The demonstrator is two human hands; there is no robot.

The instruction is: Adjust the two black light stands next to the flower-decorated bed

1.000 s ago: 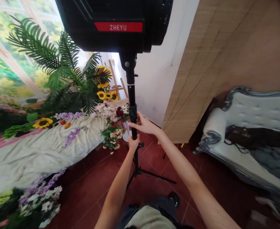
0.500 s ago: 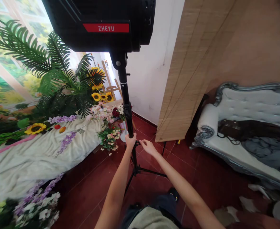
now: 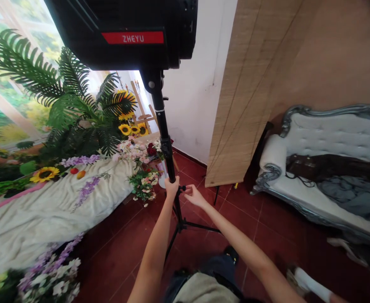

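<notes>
A black light stand point(image 3: 167, 155) rises in front of me, carrying a large black studio light point(image 3: 134, 46) with a red ZHEYU label. My left hand point(image 3: 171, 188) is wrapped round the stand's pole, just above its tripod legs. From the right, my right hand point(image 3: 194, 196) reaches in with curled fingers, its fingertips pinched at a small black knob point(image 3: 183, 188) on the side of the pole. The fingers partly cover one another there. Below, the tripod legs point(image 3: 197, 227) spread over the red tiles.
Left is a platform under a cream cloth point(image 3: 109, 189), with sunflowers point(image 3: 44, 174), purple flowers and palm leaves point(image 3: 36, 67). A bamboo blind point(image 3: 235, 105) hangs behind the stand. A white sofa point(image 3: 336, 139) with clothes stands right. Another person's leg point(image 3: 313, 284) shows at lower right.
The view has shifted slightly, so the light appears further left. My right fingertips have moved slightly down at the knob. My left hand stays on the pole. The person at lower right has moved.
</notes>
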